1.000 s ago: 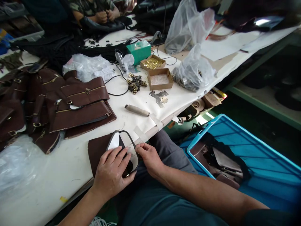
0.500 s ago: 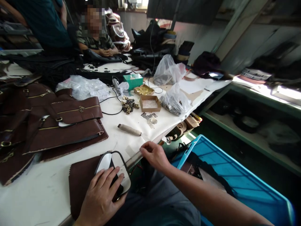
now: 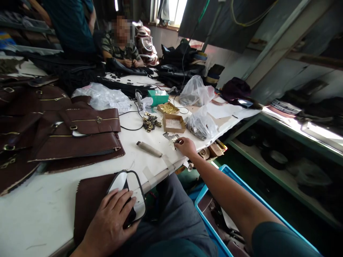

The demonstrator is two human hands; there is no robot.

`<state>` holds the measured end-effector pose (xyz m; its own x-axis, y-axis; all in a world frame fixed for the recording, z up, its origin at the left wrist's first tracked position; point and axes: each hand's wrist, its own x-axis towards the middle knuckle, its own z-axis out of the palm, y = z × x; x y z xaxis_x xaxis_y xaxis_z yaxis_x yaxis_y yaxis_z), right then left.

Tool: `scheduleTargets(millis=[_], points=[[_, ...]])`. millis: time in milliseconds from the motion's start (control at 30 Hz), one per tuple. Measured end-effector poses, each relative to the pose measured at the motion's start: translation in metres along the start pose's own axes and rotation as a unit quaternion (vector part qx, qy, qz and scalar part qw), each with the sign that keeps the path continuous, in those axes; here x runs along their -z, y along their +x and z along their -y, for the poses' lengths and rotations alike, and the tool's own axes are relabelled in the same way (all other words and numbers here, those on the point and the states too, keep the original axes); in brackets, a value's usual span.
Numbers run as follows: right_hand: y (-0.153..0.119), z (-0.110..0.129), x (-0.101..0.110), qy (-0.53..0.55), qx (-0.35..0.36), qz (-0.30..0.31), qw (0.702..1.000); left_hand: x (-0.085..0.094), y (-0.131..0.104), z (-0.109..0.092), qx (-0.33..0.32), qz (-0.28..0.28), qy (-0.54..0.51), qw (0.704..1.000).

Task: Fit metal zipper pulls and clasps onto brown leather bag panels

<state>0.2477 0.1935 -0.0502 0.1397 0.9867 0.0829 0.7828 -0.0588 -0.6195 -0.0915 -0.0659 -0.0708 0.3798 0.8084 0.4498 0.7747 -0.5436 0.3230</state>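
My left hand (image 3: 111, 217) lies over a brown leather bag piece (image 3: 87, 200) at the table's front edge. Its fingers press on the white, black-rimmed end of the piece (image 3: 138, 194), and its thumb curls along the near edge. My right hand (image 3: 186, 146) is stretched out over the table, its fingertips pinched together at a small pile of thin, silvery metal pieces (image 3: 169, 137). Something small and dark shows at those fingertips, too little to name. A grey, rod-like tool (image 3: 149, 149) lies to the left of that hand.
Brown leather bags (image 3: 80, 135) are heaped at the left. Beyond the right hand stand an open carton (image 3: 173, 124), a box of gold-coloured bits (image 3: 168, 108), dark clasps (image 3: 151, 122) and a plastic bag (image 3: 202, 123). A blue crate (image 3: 223, 171) stands by my right leg. A person sits across the table.
My right hand has moved forward from the table's front edge to the silvery metal pieces. My left hand stays on the leather piece. The camera view has shifted a little.
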Motion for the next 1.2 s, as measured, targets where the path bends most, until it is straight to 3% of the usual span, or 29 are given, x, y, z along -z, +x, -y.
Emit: scheduleTargets(millis=[133,233,300,367,433,500,633,900,1067,1133,1200], points=[[-0.005,0.008,0.006,0.059,-0.009,-0.006,0.998,0.008,0.002,0.001,-0.03,0.016,0.032,0.999],[-0.03,0.033,0.01,0.134,-0.006,0.022,0.991,0.011,0.002,0.003,-0.031,0.03,0.042,0.998],[-0.063,0.058,0.008,0.229,0.012,0.101,0.968,0.012,0.002,0.003,-0.029,0.037,0.043,0.998],[-0.103,0.084,0.001,0.301,0.032,0.252,0.919,0.012,0.001,0.003,-0.028,0.042,0.043,0.998],[-0.14,0.104,-0.013,0.292,0.059,0.381,0.875,0.011,0.0,0.004,-0.025,0.048,0.045,0.998],[-0.164,0.114,-0.028,0.257,0.089,0.432,0.86,0.01,-0.001,0.004,-0.024,0.049,0.047,0.997],[-0.173,0.113,-0.048,0.199,0.124,0.42,0.877,0.012,-0.002,0.005,-0.025,0.047,0.052,0.997],[-0.168,0.116,-0.049,0.15,0.173,0.395,0.89,0.014,-0.002,0.008,-0.038,0.061,0.062,0.995],[-0.172,0.111,-0.049,0.091,0.214,0.341,0.911,0.014,0.0,0.008,-0.036,0.06,0.057,0.996],[-0.166,0.109,-0.047,0.089,0.223,0.319,0.917,0.014,0.001,0.007,-0.03,0.058,0.049,0.997],[-0.151,0.111,-0.045,0.088,0.239,0.259,0.932,0.014,0.002,0.007,-0.024,0.057,0.04,0.997]])
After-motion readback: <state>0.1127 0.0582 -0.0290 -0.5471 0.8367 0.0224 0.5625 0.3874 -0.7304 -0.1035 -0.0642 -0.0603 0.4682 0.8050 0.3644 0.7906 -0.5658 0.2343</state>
